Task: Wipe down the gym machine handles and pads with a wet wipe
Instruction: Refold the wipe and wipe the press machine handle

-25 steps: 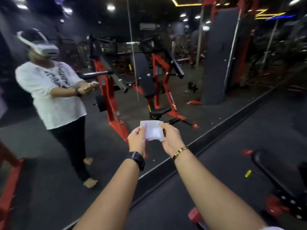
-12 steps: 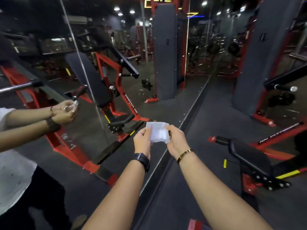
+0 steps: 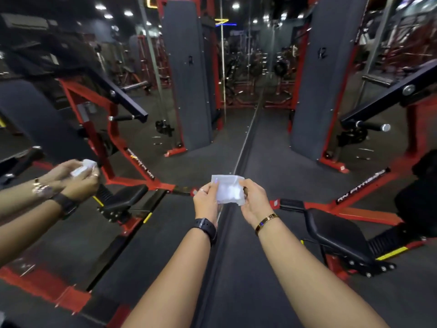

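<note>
I hold a white wet wipe (image 3: 229, 190) in front of me at chest height, above the floor. My left hand (image 3: 206, 201) pinches its left edge and my right hand (image 3: 255, 201) pinches its right edge. The red and black gym machine stands to my right, with its black seat pad (image 3: 340, 235) low down and a black handle with a chrome end (image 3: 372, 126) higher up. A tall grey pad (image 3: 318, 74) rises behind it.
A wall mirror (image 3: 71, 114) fills the left half and repeats the machine, its seat and my two hands with the wipe. The mirror's base strip (image 3: 246, 140) runs away along the dark floor. More red racks stand far back.
My view has swung to the right, away from the mirror, bringing the real machine on the right into sight. Both hands still hold the wipe in the same way.
</note>
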`<state>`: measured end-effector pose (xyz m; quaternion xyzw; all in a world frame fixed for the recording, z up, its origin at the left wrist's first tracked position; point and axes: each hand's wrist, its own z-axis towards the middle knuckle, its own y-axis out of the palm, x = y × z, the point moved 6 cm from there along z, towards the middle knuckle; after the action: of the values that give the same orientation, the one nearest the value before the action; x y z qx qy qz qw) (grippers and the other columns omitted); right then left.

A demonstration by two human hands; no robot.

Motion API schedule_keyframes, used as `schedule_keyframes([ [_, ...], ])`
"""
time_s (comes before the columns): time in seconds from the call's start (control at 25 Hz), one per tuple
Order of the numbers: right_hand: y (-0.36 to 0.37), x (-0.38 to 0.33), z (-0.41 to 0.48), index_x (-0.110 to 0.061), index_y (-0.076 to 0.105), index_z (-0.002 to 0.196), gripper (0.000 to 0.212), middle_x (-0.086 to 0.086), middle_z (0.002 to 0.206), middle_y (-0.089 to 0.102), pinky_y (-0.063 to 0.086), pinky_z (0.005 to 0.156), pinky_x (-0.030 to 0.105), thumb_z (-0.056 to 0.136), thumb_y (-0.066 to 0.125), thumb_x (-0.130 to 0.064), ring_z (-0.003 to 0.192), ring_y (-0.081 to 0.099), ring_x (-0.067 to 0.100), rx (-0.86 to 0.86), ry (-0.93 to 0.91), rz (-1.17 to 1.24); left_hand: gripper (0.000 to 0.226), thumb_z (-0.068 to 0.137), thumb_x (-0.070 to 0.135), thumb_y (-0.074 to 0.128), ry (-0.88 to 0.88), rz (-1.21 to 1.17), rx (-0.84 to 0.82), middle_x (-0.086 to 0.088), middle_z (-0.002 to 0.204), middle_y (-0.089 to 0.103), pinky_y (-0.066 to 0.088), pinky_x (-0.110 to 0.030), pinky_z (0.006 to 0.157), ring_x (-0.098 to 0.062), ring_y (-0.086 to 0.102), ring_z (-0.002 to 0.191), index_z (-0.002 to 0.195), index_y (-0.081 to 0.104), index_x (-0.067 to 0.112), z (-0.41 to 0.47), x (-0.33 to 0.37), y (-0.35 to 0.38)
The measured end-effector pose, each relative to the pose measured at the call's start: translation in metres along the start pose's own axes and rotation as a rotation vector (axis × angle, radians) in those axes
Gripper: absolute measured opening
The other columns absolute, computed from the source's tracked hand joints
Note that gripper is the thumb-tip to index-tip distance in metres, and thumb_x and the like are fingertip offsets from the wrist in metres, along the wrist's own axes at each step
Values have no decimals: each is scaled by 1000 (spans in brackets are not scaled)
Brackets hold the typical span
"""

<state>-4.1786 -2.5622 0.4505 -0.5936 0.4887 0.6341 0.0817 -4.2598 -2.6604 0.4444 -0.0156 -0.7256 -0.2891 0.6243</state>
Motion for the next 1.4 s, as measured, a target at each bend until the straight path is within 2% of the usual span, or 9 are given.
schedule_keyframes([
  [0.12, -18, -29, 47, -15, 40, 57, 33, -6, 52, 37, 35, 47, 21, 85, 43, 2, 47, 39, 10, 73, -43, 18, 11, 93, 17, 60, -61, -1, -62, -3, 78, 67, 54, -28, 63, -16, 64, 70, 85, 63, 10, 46, -14, 48],
  [0.24, -39, -56, 97, -16, 39, 58, 33, -6, 54, 36, 33, 49, 21, 86, 44, 1, 49, 38, 10, 147, -86, 49, 13, 92, 17, 61, -115, 27, -143, -6, 84, 65, 53, -33, 69, -20, 63, 75, 81, 62, 11, 94, -30, 96],
  [0.4, -70, -83, 179, -16, 39, 59, 31, -5, 54, 34, 32, 43, 20, 86, 46, -2, 47, 36, 10, 253, -127, 60, 11, 93, 19, 61, -162, 50, -271, -6, 84, 69, 56, -34, 73, -20, 66, 77, 88, 64, 10, 171, -61, 164],
  [0.56, -87, -104, 286, -10, 50, 74, 14, 1, 66, 44, 39, 54, 23, 84, 45, -2, 58, 47, 13, 300, -166, 127, 21, 92, 19, 62, -210, 78, -339, -8, 91, 69, 55, -32, 68, -23, 67, 82, 104, 64, 1, 277, -98, 226],
  [0.64, -100, -118, 333, -9, 51, 81, 8, 4, 70, 45, 39, 58, 25, 83, 46, -3, 62, 48, 15, 345, -170, 124, 16, 93, 16, 60, -244, 92, -377, -7, 88, 68, 54, -28, 63, -21, 66, 79, 102, 63, 3, 316, -110, 259],
  [0.84, -117, -168, 439, -7, 55, 74, 17, 4, 66, 52, 45, 52, 22, 87, 46, -2, 54, 56, 12, 432, -235, 167, 9, 94, 14, 58, -285, 66, -478, -7, 90, 69, 54, -29, 65, -22, 67, 83, 97, 64, 8, 408, -123, 345],
  [1.0, -146, -200, 511, -5, 58, 76, 17, 4, 63, 56, 46, 47, 21, 89, 46, -1, 51, 58, 11, 502, -270, 197, 10, 94, 15, 58, -321, 70, -528, -10, 95, 69, 55, -31, 69, -24, 67, 88, 98, 64, 8, 467, -153, 409],
  [1.28, -223, -273, 658, -6, 58, 80, 16, 5, 74, 57, 50, 59, 25, 90, 46, -1, 67, 58, 16, 526, -283, 208, 16, 93, 14, 59, -344, 63, -534, -13, 98, 68, 56, -34, 72, -26, 67, 88, 104, 62, 4, 575, -220, 548],
  [1.4, -261, -314, 711, -5, 57, 85, 11, 5, 72, 55, 46, 49, 24, 89, 47, -3, 63, 56, 16, 566, -251, 186, 10, 93, 11, 58, -371, 48, -552, -9, 92, 69, 56, -34, 71, -23, 67, 83, 99, 63, 5, 606, -239, 615],
])
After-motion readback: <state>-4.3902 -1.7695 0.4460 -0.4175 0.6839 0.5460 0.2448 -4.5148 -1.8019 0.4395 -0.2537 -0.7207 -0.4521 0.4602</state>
